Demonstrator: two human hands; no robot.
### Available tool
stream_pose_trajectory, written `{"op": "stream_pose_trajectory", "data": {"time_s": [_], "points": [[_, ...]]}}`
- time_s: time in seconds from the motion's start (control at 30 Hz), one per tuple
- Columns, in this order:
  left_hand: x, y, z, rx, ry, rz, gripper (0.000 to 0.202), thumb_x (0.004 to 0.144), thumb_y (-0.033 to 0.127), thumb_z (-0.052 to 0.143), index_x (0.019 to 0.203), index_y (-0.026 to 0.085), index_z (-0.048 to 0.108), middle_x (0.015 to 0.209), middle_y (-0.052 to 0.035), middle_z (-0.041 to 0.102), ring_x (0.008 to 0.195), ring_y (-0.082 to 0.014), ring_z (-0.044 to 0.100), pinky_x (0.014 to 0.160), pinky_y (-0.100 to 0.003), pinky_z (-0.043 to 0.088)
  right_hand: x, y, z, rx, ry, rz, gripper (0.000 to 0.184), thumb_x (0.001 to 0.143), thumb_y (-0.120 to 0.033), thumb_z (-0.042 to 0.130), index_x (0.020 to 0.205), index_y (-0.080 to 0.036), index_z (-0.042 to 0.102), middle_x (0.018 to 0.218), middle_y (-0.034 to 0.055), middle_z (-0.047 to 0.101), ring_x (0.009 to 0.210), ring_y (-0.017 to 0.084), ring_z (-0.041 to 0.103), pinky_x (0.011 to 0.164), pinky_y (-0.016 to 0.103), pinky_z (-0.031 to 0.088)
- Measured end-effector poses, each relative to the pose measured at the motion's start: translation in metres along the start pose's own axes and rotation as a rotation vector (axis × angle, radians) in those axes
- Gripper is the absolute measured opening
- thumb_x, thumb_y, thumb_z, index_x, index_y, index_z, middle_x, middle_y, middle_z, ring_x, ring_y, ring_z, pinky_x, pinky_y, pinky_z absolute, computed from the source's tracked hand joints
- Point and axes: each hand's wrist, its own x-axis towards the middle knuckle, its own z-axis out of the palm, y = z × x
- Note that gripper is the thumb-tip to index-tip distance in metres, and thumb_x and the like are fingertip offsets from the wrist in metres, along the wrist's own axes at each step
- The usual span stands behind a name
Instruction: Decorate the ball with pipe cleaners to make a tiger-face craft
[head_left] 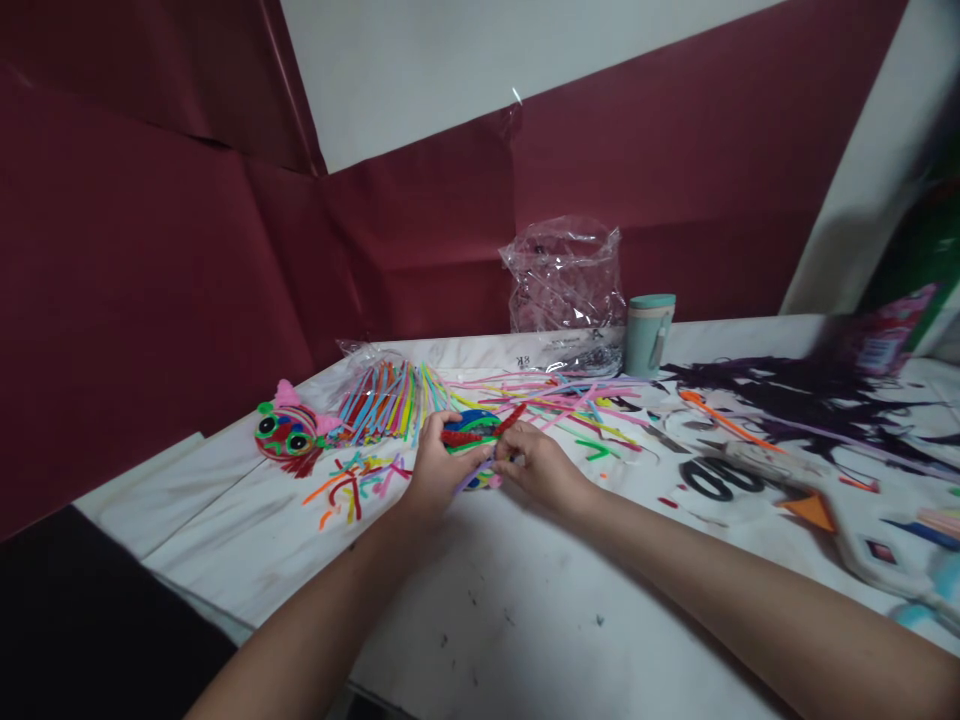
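Note:
Both my hands meet over a small multicoloured pipe-cleaner piece (474, 430) on the white table (495, 600). My left hand (437, 462) grips its left side, fingers curled round it. My right hand (541, 465) pinches the piece's right end, where a red pipe cleaner (511, 417) sticks up. Loose pipe cleaners of many colours (570, 400) lie spread just beyond my hands.
A finished pipe-cleaner figure with big eyes (289, 432) sits at the left beside a bundle of coloured pipe cleaners (382, 400) in a bag. A clear plastic bag (568, 290) and a teal cup (649, 335) stand at the wall. Black scissors (709, 478) and dark purple strands (795, 395) lie at the right.

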Motion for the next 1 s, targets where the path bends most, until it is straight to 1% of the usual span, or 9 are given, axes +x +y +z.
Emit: {"op": "stream_pose_trajectory", "data": {"time_s": [0.07,0.17,0.33,0.43,0.53,0.63,0.77,0.9,1.0], "points": [[0.0001,0.0013,0.001,0.048,0.017,0.022,0.052,0.053,0.028,0.081,0.099,0.022,0.056,0.1,-0.0037,0.06,0.099,-0.0218,0.058,0.09,-0.035,0.043,0.001,-0.0007,-0.0006,-0.004,-0.008,0.02,0.024,0.07,-0.004,0.07,0.059,-0.019,0.054,0.068,-0.0012,0.053,0.069,0.016,0.052,0.063,0.026,0.042],[0.0009,0.0022,0.0021,0.09,0.039,0.043,0.052,0.053,0.028,0.082,0.098,0.022,0.057,0.101,-0.0041,0.059,0.102,-0.0227,0.056,0.092,-0.036,0.042,0.0017,-0.0021,-0.0016,0.022,0.004,0.012,0.024,0.07,-0.004,0.069,0.058,-0.019,0.056,0.068,-0.0009,0.054,0.068,0.015,0.052,0.062,0.026,0.042],[0.0016,0.0011,0.0021,0.08,0.015,0.002,0.052,0.057,0.029,0.08,0.102,0.022,0.054,0.099,-0.0036,0.059,0.097,-0.0209,0.058,0.085,-0.033,0.046,0.0012,-0.0045,-0.0021,0.042,-0.004,0.0,0.02,0.076,-0.007,0.065,0.061,-0.019,0.06,0.067,0.0002,0.057,0.07,0.017,0.054,0.065,0.027,0.043],[0.0011,0.0014,0.0019,0.101,0.035,0.018,0.049,0.058,0.029,0.079,0.101,0.022,0.055,0.1,-0.0035,0.059,0.097,-0.0207,0.057,0.087,-0.033,0.044,-0.001,-0.0051,-0.0007,-0.003,0.015,-0.003,0.021,0.077,-0.006,0.063,0.063,-0.019,0.058,0.068,0.0007,0.056,0.07,0.017,0.053,0.065,0.028,0.043],[0.0016,0.0006,0.0018,0.081,0.043,0.028,0.048,0.057,0.028,0.079,0.099,0.022,0.056,0.098,-0.003,0.06,0.097,-0.0204,0.057,0.088,-0.033,0.043,-0.0033,-0.0048,0.0006,-0.042,0.044,-0.038,0.022,0.077,-0.005,0.063,0.066,-0.02,0.054,0.071,0.0009,0.054,0.072,0.017,0.052,0.066,0.028,0.043],[0.003,-0.0014,0.0016,0.072,0.031,0.039,0.048,0.057,0.028,0.079,0.099,0.022,0.055,0.097,-0.0025,0.06,0.094,-0.0197,0.058,0.089,-0.034,0.043,-0.0041,-0.0041,0.0006,-0.054,0.039,-0.089,0.021,0.079,-0.006,0.063,0.067,-0.021,0.052,0.073,0.0017,0.055,0.073,0.018,0.052,0.066,0.029,0.043],[0.0034,-0.0012,0.0012,0.094,0.031,0.061,0.048,0.057,0.027,0.079,0.099,0.022,0.056,0.099,-0.0032,0.06,0.098,-0.0212,0.057,0.091,-0.035,0.043,-0.0046,-0.0039,0.001,-0.083,0.046,-0.111,0.021,0.079,-0.008,0.062,0.068,-0.021,0.051,0.073,0.0019,0.054,0.072,0.019,0.052,0.065,0.03,0.043],[0.0015,0.0002,0.0011,0.003,0.037,0.032,0.048,0.055,0.024,0.081,0.097,0.022,0.057,0.097,-0.0033,0.061,0.097,-0.021,0.058,0.089,-0.035,0.045,-0.0063,-0.0047,0.0033,-0.111,0.057,-0.115,0.02,0.081,-0.01,0.06,0.069,-0.022,0.05,0.073,0.0026,0.054,0.074,0.02,0.052,0.067,0.031,0.044],[0.0009,-0.0018,0.0009,-0.053,0.015,0.012,0.05,0.055,0.026,0.081,0.098,0.022,0.057,0.097,-0.0033,0.061,0.094,-0.02,0.059,0.087,-0.034,0.046,-0.007,-0.0058,0.0043,-0.112,0.056,-0.103,0.019,0.082,-0.011,0.059,0.069,-0.022,0.05,0.073,0.0029,0.054,0.074,0.02,0.052,0.068,0.032,0.044]]}}
